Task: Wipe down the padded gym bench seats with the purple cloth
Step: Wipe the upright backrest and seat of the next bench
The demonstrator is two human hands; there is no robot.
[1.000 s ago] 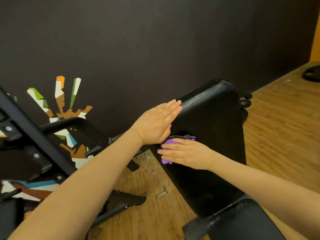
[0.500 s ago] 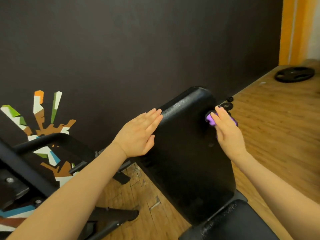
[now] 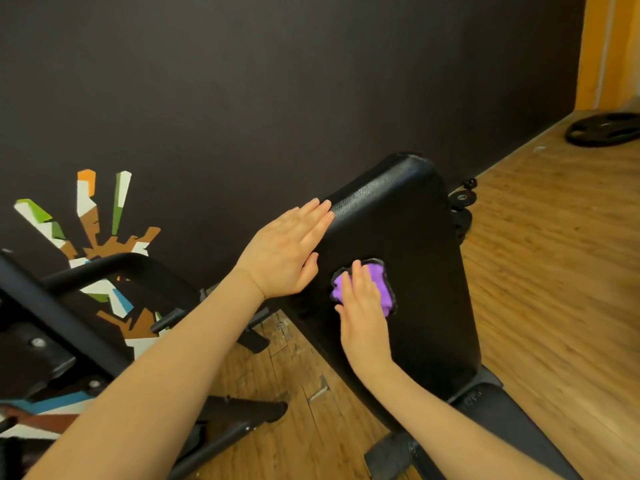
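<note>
The black padded backrest (image 3: 419, 244) of a gym bench stands tilted up in the middle of the view, with the black seat pad (image 3: 498, 431) below it at the lower right. My left hand (image 3: 287, 251) lies flat with straight fingers against the backrest's left edge. A crumpled purple cloth (image 3: 377, 282) sits on the middle of the backrest. My right hand (image 3: 362, 308) presses flat on the cloth, fingers straight and pointing up.
A dark wall with a coloured mural (image 3: 93, 237) runs close behind the bench. Black machine frame bars (image 3: 69, 317) stand at the left. A weight plate (image 3: 604, 128) lies on the wooden floor (image 3: 554, 271) at the far right. Small bench knobs (image 3: 462, 197) stick out behind the backrest.
My right hand has carried the cloth from the backrest's upper right edge down and left to its middle. The left hand has stayed on the left edge.
</note>
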